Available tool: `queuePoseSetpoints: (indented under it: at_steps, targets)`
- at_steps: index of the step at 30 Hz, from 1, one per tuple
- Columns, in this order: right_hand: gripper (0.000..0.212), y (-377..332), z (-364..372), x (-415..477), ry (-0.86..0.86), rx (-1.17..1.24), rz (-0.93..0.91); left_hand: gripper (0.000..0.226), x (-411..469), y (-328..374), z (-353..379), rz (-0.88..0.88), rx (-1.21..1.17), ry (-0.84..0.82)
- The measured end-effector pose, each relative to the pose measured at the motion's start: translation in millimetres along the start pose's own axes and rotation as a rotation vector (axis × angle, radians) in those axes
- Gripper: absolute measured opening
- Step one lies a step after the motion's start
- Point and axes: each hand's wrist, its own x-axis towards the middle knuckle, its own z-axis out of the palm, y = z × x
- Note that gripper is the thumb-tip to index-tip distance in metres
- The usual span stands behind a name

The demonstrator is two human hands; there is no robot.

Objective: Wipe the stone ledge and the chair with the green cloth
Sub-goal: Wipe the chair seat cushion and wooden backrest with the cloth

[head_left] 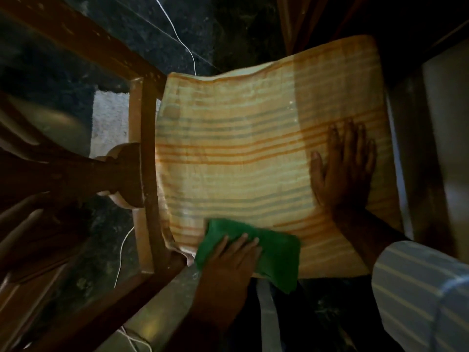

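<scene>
While the room is dim, the head view shows enough to list. Item: left hand, palm down, fingers spread flat on the cloth, pressing rather than pinching it. Item: cloth, green, folded, long axis running right from the hand along the near edge of the seat. Item: right hand, open and empty, flat on the seat, up and right of the cloth, seemingly bracing. Unwiped seat lies ahead of the left hand, so the stroke likely goes away from the body. Ledge: cannot be picked out.
</scene>
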Motion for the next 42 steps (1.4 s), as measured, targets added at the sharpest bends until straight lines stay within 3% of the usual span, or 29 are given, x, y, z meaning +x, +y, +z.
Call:
queuePoseSetpoints:
  at_steps: [7,10,14,17,22,26,28,31,35,39,42]
  targets:
    - [0.066,-0.8,1.6,-1.7,0.044,-0.008,-0.013,0.048,51.7,-30.1,-96.4,-0.4,-0.161,0.37]
    - [0.065,-0.2,2.1,-1.8,0.054,-0.019,-0.015,0.052,113.8,-73.8,-136.3,-0.394,-0.146,0.559]
    - [0.066,0.5,4.5,-1.5,0.056,-0.007,-0.006,0.05,170.4,-124.5,-123.7,-0.32,-0.028,0.347]
    - [0.066,1.2,6.4,-1.2,0.043,0.01,-0.01,0.052,149.1,-128.4,-85.9,-0.359,0.024,0.232]
    - [0.067,3.8,10.2,-1.4,0.057,0.02,-0.006,0.065,54.1,-65.7,-26.6,-0.446,-0.018,0.207]
    - [0.067,4.9,8.8,-1.0,0.044,0.039,-0.013,0.054,-2.4,4.1,-18.3,-0.394,-0.129,0.102]
    - [0.067,5.0,7.5,-1.1,0.034,0.041,-0.008,0.046,1.0,16.9,-33.2,-0.45,-0.245,0.122]
    - [0.066,4.0,5.5,-0.6,0.035,0.048,-0.008,0.048,44.6,15.8,-67.5,-0.521,-0.382,0.33]
    - [0.065,3.7,3.3,-1.4,0.035,0.052,-0.007,0.048,154.5,-6.7,-110.0,-0.388,-0.284,0.575]
    - [0.066,3.0,2.9,-1.9,0.004,0.064,0.0,0.06,259.6,-25.5,-117.3,-0.255,-0.137,0.346]
    - [0.066,4.3,4.6,-0.5,0.002,0.06,-0.005,0.061,284.9,-27.6,-101.4,-0.222,-0.027,0.192]
